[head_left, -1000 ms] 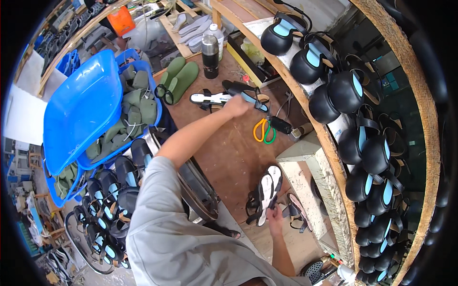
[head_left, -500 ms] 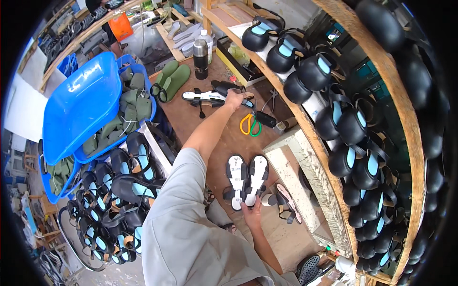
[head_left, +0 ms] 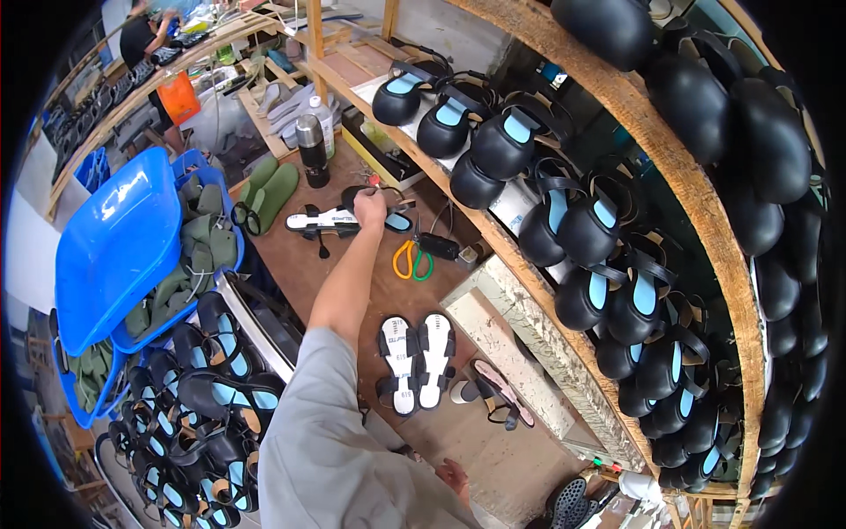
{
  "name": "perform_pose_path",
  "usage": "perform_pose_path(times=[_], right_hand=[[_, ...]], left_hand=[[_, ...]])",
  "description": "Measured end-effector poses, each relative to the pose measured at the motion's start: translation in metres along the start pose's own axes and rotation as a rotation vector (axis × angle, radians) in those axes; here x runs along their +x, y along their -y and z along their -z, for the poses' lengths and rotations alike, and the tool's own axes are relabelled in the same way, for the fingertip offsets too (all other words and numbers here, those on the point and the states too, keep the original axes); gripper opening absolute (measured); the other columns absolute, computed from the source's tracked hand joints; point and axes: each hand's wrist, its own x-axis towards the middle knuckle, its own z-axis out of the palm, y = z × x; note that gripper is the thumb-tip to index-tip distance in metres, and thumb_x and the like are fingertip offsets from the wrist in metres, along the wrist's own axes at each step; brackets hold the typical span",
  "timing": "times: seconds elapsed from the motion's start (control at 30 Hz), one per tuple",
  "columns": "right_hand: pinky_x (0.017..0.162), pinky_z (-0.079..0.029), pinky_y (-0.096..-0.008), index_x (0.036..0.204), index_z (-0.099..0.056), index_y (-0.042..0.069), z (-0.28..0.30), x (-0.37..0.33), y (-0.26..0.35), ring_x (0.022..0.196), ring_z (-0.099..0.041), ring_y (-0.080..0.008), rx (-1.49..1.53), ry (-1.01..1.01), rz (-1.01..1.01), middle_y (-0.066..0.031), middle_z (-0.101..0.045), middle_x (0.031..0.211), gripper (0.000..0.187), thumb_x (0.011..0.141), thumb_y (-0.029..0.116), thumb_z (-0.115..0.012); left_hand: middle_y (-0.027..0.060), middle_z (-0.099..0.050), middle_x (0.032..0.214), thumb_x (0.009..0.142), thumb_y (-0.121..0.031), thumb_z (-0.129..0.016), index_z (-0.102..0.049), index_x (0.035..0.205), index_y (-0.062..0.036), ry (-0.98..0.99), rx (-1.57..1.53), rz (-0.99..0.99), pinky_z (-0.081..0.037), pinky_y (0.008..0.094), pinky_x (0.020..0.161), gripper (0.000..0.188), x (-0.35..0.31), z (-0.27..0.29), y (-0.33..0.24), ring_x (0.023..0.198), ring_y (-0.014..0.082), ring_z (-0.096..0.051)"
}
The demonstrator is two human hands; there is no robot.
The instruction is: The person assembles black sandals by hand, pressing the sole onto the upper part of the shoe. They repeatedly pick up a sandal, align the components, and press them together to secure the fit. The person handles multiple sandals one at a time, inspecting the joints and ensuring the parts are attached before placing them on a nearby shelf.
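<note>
My left hand (head_left: 370, 210) reaches to the far part of the brown table, its fingers closed on a black sandal (head_left: 399, 220) with a light blue insole; the hand covers much of it. Beside it lies a white sandal sole (head_left: 310, 220) with black straps. Scissors (head_left: 413, 261) with yellow and green handles rest just nearer. Two more white soles, a left one (head_left: 399, 361) and a right one (head_left: 434, 360), lie side by side with black straps at their edges. My right hand (head_left: 453, 476) is low, near my body, holding nothing visible, fingers loosely apart.
Rows of black shoes (head_left: 504, 145) fill the wooden rack (head_left: 696, 185) on the right. Green clogs (head_left: 271, 196) and a dark flask (head_left: 312, 152) stand at the back. Blue bins (head_left: 119, 251) and piled black sandals (head_left: 225, 392) are on the left. A pink-insoled sandal (head_left: 504, 393) lies nearby.
My right hand has let go of the paired white soles and drawn back toward my body. My left hand remains at the black sandal; the whole view has shifted.
</note>
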Motion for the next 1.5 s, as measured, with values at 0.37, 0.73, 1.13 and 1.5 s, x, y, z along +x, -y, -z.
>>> perform_pose_path(times=[0.37, 0.73, 1.13, 1.5], right_hand=[[0.083, -0.052, -0.0351, 0.139, -0.033, -0.003, 0.002, 0.127, 0.268, 0.102, -0.061, -0.0254, 0.835, 0.303, 0.257, -0.0189, -0.052, 0.125, 0.053, 0.098, 0.027, -0.048], [0.062, -0.047, -0.0226, 0.112, -0.059, 0.001, -0.011, 0.062, 0.136, 0.068, -0.053, -0.0065, 0.544, 0.491, 0.142, 0.0001, -0.06, 0.089, 0.027, 0.088, 0.012, -0.064], [0.065, -0.054, -0.0293, 0.107, -0.058, -0.002, 0.054, -0.117, 0.019, 0.074, -0.064, -0.0158, 0.708, -0.323, 0.426, -0.009, -0.066, 0.094, 0.031, 0.089, 0.023, -0.064], [0.071, -0.049, -0.0266, 0.107, -0.058, -0.002, 0.101, -0.144, -0.056, 0.078, -0.06, -0.0116, 0.843, -0.568, 0.513, -0.0046, -0.063, 0.095, 0.028, 0.086, 0.014, -0.067]], left_hand=[[-0.0085, -0.042, 0.063, 0.086, -0.001, -0.062, -0.057, 0.094, -0.0002, 0.19, -0.437, -0.426, -0.025, 0.0181, 0.047, 0.01, -0.279, 0.215, -0.092, 0.055, -0.0012, -0.034], [-0.0023, -0.046, 0.057, 0.079, 0.0, -0.067, -0.057, 0.098, 0.0034, 0.489, -0.448, -1.088, -0.026, 0.0201, 0.043, 0.022, -0.425, 0.285, 0.069, 0.047, 0.0031, -0.035], [0.0079, -0.061, 0.085, 0.091, -0.015, -0.056, -0.058, 0.109, 0.0026, 0.959, -0.324, -0.633, -0.048, 0.0253, 0.061, 0.025, -0.491, 0.324, 0.128, 0.066, 0.0107, -0.057], [0.0241, -0.06, 0.099, 0.073, -0.001, -0.051, -0.066, 0.092, 0.0008, 0.804, 0.574, -1.337, -0.045, 0.0418, 0.092, 0.025, -0.37, 0.104, 0.1, 0.101, 0.0372, -0.055]])
